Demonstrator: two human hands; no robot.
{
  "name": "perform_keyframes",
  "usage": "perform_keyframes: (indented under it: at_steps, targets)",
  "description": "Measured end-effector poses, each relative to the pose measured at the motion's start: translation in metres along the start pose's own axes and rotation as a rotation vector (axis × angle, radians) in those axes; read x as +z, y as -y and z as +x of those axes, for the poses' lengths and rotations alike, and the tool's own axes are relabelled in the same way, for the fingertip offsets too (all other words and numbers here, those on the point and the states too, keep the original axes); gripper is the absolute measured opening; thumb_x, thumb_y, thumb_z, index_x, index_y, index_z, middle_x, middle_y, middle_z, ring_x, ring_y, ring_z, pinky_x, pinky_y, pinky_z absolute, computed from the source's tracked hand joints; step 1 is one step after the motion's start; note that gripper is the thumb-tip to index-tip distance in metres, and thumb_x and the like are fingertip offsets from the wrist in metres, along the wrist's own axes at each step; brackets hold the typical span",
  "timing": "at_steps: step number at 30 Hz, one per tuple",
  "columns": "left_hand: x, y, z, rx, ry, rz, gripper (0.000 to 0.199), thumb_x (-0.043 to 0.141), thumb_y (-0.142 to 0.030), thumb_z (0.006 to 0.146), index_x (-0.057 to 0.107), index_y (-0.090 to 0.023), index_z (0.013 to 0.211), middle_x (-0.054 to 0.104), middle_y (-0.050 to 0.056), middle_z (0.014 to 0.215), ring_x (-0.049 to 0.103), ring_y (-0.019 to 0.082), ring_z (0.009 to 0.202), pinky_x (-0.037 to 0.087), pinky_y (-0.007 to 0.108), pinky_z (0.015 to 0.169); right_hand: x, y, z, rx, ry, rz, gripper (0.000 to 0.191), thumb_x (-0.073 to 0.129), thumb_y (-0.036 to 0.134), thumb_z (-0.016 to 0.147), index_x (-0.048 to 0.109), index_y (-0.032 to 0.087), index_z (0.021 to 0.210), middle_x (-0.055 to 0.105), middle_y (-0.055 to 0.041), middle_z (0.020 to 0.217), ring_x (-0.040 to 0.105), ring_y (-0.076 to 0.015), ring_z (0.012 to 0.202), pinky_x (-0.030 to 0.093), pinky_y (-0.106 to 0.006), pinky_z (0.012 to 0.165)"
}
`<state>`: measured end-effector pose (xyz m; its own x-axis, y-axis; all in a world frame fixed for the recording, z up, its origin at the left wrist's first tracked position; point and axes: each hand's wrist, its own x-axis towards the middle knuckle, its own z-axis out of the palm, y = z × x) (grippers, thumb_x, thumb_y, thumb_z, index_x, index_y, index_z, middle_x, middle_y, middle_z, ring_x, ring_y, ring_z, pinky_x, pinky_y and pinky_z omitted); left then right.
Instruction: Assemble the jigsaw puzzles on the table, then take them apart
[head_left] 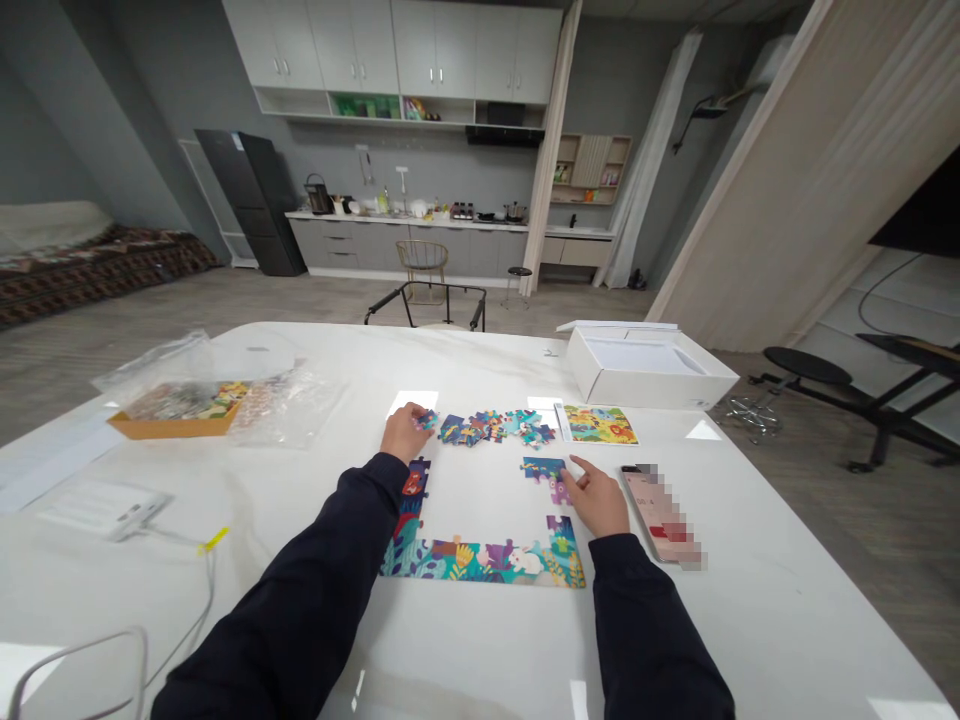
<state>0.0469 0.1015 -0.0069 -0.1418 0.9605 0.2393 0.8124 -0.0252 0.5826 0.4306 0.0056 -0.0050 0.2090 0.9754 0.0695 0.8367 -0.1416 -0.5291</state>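
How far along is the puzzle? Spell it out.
The bottom edge looks joined, and the left edge partly built. The left hand has puzzle pieces at its fingertips; the right hand touches joined pieces at upper right. Remaining, it seems: the gap below those, and the pile of loose pieces.

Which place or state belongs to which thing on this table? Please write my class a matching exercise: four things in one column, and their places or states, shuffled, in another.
Things
1. Smartphone
2. White cardboard box
3. Orange tray
4. Left hand

Places or states
A. On the left side of the table, partly covered by clear plastic
B. Fingertips on a puzzle piece
C. Lying screen up, to the right of the right hand
D. Open, behind the picture card

Right pairs: 1-C, 2-D, 3-A, 4-B
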Motion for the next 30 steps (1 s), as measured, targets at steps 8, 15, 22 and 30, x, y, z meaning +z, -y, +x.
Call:
perform_keyframes:
  at_steps: [8, 15, 22, 30]
  targets:
    - [-0.011, 0.001, 0.005, 0.149, 0.054, 0.057, 0.026, 0.076, -0.027, 0.074, 0.071, -0.02, 0.098, 0.073, 0.009, 0.109, 0.064, 0.032, 0.109, 0.046, 0.044, 0.102, 0.001, 0.001, 0.001, 0.007, 0.002, -0.002, 0.041, 0.058, 0.042, 0.095, 0.068, 0.023, 0.13, 0.067, 0.002, 0.064, 0.067, -0.0196, 0.073, 0.037, -0.026, 0.063]
    - [0.011, -0.014, -0.002, 0.246, 0.158, -0.004, 0.023, 0.083, -0.026, 0.066, 0.071, -0.019, 0.084, 0.072, 0.005, 0.09, 0.065, 0.029, 0.096, 0.052, 0.04, 0.09, -0.001, 0.001, 0.0, 0.014, 0.006, 0.011, 0.038, 0.058, 0.039, 0.095, 0.069, 0.022, 0.128, 0.067, 0.0023, 0.063, 0.068, -0.0198, 0.075, 0.038, -0.026, 0.066]
    - [0.001, -0.032, -0.012, 0.335, 0.107, -0.072, 0.038, 0.078, -0.015, 0.067, 0.063, -0.021, 0.102, 0.069, 0.005, 0.104, 0.063, 0.025, 0.1, 0.052, 0.039, 0.091, -0.001, 0.001, 0.0, 0.005, 0.009, 0.008, 0.038, 0.058, 0.039, 0.096, 0.068, 0.023, 0.129, 0.067, 0.002, 0.063, 0.067, -0.0196, 0.075, 0.037, -0.026, 0.064]
    - [0.028, -0.099, -0.053, 0.627, 0.366, -0.155, 0.022, 0.085, -0.023, 0.074, 0.075, -0.023, 0.094, 0.068, 0.007, 0.106, 0.063, 0.027, 0.108, 0.049, 0.04, 0.1, -0.002, 0.001, -0.001, -0.018, 0.027, -0.046, 0.042, 0.067, 0.05, 0.09, 0.072, 0.032, 0.127, 0.068, 0.0029, 0.068, 0.066, -0.017, 0.072, 0.035, -0.024, 0.06]
